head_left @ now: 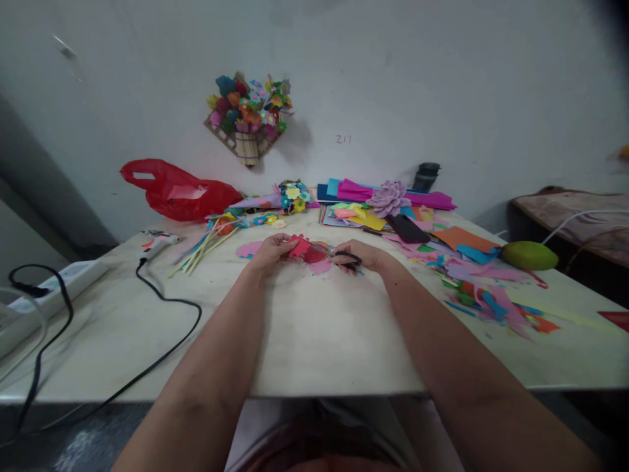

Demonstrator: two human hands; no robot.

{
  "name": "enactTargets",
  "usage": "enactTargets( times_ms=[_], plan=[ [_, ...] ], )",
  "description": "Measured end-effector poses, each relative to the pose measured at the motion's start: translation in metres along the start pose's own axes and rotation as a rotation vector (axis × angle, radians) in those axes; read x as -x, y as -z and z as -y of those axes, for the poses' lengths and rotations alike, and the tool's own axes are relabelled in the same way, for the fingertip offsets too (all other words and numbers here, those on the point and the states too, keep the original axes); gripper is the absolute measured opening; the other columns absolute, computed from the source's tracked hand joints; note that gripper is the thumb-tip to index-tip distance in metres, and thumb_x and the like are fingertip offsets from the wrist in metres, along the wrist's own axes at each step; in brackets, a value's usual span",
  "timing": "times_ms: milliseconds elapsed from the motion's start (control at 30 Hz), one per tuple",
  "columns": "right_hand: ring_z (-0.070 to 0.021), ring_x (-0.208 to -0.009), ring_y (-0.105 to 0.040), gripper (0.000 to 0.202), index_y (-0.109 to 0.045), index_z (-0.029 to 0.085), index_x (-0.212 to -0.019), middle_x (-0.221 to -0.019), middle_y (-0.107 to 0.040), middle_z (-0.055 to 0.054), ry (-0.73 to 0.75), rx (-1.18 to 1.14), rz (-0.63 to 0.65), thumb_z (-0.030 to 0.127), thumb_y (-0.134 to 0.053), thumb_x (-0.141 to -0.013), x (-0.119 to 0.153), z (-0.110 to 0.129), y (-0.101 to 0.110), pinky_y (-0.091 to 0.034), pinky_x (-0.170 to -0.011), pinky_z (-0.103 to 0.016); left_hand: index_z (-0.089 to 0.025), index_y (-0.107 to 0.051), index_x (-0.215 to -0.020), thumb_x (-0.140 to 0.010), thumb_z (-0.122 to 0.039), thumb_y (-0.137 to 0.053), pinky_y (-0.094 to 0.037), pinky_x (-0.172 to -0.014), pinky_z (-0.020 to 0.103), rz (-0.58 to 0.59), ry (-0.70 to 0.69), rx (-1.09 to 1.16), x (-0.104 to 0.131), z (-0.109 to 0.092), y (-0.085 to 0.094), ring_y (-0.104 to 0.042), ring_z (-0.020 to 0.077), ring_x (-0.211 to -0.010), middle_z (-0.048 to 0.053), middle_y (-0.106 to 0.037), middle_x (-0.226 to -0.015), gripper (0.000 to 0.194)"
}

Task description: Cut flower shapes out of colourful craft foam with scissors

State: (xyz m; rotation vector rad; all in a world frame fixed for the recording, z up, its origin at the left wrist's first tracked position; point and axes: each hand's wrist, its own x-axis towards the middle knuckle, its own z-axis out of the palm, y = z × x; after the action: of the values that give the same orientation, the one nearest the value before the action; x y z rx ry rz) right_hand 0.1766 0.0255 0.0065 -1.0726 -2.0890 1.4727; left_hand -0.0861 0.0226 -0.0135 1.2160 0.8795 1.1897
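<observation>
pale tabletop fills the lower middle, its near edge running straight across above the person's lap, with both forearms reaching in over it. a white power strip lies at the left edge, and a black cord loops over the table to a white glue gun.

on the right side are loose paper scraps, mostly pink, with some blue, orange and green, and beyond them a green fruit on its side.

around the middle of the table the left hand is closed on a piece of red paper, pinching it between thumb and fingers. the right hand is closed round the black handles of the scissors, whose blades point left and meet the red paper; how far the blades are parted, i cannot tell. the red paper is between the two hands, above some pink pieces.

farther back, thin paper strips lie to the left and a black phone to the right. behind are a red plastic bag, a small paper bouquet, a purple flower near bright folded sheets, and a dark jar. on the grey-white wall hangs a colourful flower display, with "217" written to its right.
</observation>
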Motion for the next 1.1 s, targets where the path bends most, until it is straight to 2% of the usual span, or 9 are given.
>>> enactTargets(
  times_ms=[433, 700, 833, 1100],
  plan=[
    [-0.0068, -0.040, -0.048, 0.033, -0.065, 0.012, -0.081, -0.053, -0.056, 0.003, -0.016, 0.017, 0.010, 0.042, -0.074, -0.070, -0.0002, 0.0008, -0.0014, -0.034, -0.038, -0.019, -0.018, -0.054, -0.079, -0.071, -0.040, -0.081, -0.052, -0.053, 0.031, 0.037, -0.034, -0.073, -0.0018, -0.0004, 0.0027, -0.065, 0.0192, -0.051, 0.004, -0.068, -0.061, 0.036],
    [-0.0061, -0.039, -0.047, 0.025, -0.063, 0.013, -0.074, -0.050, -0.055, 0.004, -0.013, -0.001, 0.015, 0.036, -0.072, -0.071, 0.0021, 0.0052, -0.0028, -0.036, -0.038, -0.019, -0.015, -0.061, -0.067, -0.060, -0.032, -0.087, -0.051, -0.062, 0.031, 0.009, -0.074, -0.012, -0.0029, -0.0010, 0.0034, -0.061, 0.0139, -0.056, 0.003, -0.065, -0.062, 0.032],
    [-0.0063, -0.040, -0.048, 0.023, -0.064, 0.013, -0.075, -0.052, -0.056, 0.003, -0.020, 0.009, 0.030, 0.035, -0.071, -0.072, 0.0018, 0.0042, -0.0022, -0.035, -0.038, -0.018, -0.014, -0.063, -0.066, -0.060, -0.029, -0.086, -0.050, -0.064, 0.032, 0.005, -0.064, -0.004, -0.0029, -0.0013, 0.0053, -0.060, 0.0143, -0.057, 0.003, -0.065, -0.063, 0.028],
    [-0.0067, -0.039, -0.049, 0.025, -0.067, 0.013, -0.079, -0.051, -0.057, 0.004, -0.049, 0.021, 0.036, 0.035, -0.075, -0.069, 0.0016, 0.0047, -0.0027, -0.036, -0.039, -0.019, -0.014, -0.060, -0.065, -0.057, -0.028, -0.087, -0.049, -0.058, 0.028, 0.005, -0.041, 0.005, -0.0046, -0.0002, 0.0052, -0.060, 0.0129, -0.054, 0.001, -0.063, -0.059, 0.031]
  ],
)
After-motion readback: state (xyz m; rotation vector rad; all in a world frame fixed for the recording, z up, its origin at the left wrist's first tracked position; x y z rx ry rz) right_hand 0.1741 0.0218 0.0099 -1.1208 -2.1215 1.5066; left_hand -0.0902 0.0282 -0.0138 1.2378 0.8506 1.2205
